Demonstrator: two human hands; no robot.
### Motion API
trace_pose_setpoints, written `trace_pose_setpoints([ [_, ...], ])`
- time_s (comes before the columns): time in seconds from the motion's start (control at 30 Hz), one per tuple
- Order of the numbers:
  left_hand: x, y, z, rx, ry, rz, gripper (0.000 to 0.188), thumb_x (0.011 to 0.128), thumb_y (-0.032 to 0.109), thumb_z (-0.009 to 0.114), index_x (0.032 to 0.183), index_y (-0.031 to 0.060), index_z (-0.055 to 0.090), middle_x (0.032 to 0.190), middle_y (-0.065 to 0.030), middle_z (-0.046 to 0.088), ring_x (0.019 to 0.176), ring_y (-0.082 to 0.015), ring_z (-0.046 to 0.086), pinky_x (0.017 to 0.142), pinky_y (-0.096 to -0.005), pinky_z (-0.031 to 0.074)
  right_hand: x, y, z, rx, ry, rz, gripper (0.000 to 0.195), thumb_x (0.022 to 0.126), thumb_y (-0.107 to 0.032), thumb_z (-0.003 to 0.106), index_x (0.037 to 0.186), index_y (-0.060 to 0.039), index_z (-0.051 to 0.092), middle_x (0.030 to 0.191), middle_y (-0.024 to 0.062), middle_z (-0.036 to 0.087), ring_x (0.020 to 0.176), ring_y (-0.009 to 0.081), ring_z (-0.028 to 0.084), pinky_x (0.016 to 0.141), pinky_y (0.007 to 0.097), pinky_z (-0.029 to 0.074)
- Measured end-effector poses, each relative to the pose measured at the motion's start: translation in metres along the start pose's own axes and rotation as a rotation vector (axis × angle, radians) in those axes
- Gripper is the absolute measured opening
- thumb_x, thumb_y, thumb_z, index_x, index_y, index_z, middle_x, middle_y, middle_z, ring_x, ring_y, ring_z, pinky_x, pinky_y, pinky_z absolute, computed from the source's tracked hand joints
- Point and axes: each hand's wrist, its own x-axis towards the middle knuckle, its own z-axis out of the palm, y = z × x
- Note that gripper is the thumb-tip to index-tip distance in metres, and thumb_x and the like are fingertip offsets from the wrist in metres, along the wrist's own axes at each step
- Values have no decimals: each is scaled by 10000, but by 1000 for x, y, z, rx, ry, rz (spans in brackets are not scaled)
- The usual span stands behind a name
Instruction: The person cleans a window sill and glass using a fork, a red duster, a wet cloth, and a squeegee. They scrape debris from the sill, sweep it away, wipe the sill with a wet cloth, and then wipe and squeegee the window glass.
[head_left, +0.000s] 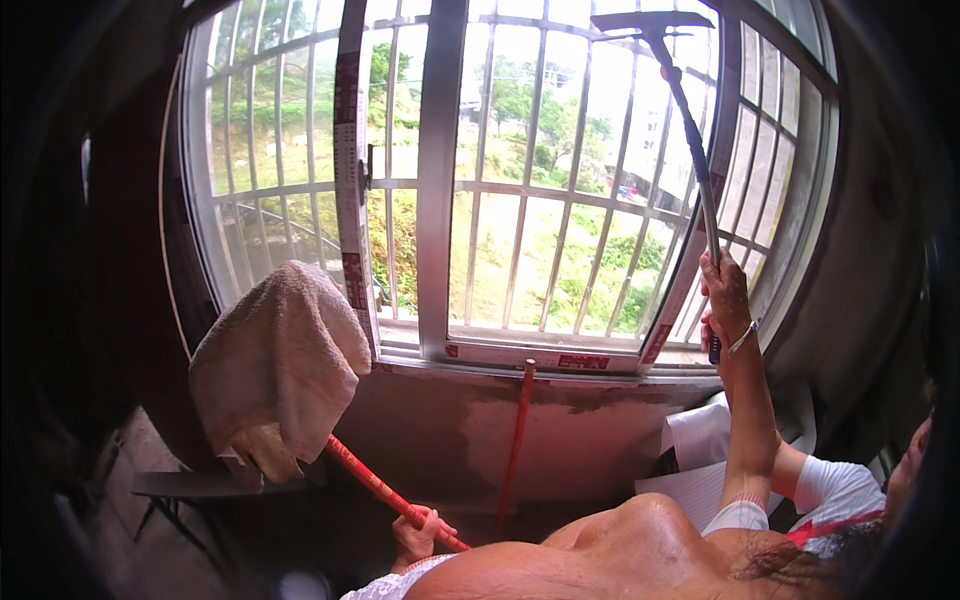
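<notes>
My left hand (421, 534), low in the view, is closed around a red pole (375, 486) with writing on it. A pale, draped towel (289, 360) covers the pole's upper end, left of the window. On the right, my raised right hand (725, 289), with a bracelet at the wrist, grips the handle of a window squeegee (696, 154). Its wide dark head (652, 21) is at the top right of the barred window pane (555, 187). Fingers lower on the handle seem to be another person's; the overlap hides part of them.
A sliding window frame (439, 187) with metal bars outside stands ahead. Another red pole (517, 442) leans against the sill. At the right, a person in a white sleeve (836, 484) is close beside me, near white ribbed sheets (697, 487). A low table (187, 484) stands lower left.
</notes>
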Motion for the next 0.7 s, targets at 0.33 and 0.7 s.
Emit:
trace_pose_setpoints([
  [0.33,7,-5,-5,-33,17,-11,86,903,44,584,890,-18,527,639,-139,649,563,-229,670,542,-357,571,82,-145,53,665,-84,-31,444,1017,-168,394,1457,-157,342,572,-66,373,414,38,339,358,198,281],
  [0.7,18,-34,-19,-115,29,-17,88,904,49,579,881,-22,533,630,-142,648,556,-208,665,539,-335,558,139,-236,157,758,-36,-75,586,990,-65,412,1524,-208,218,623,-18,448,437,55,372,358,219,344],
])
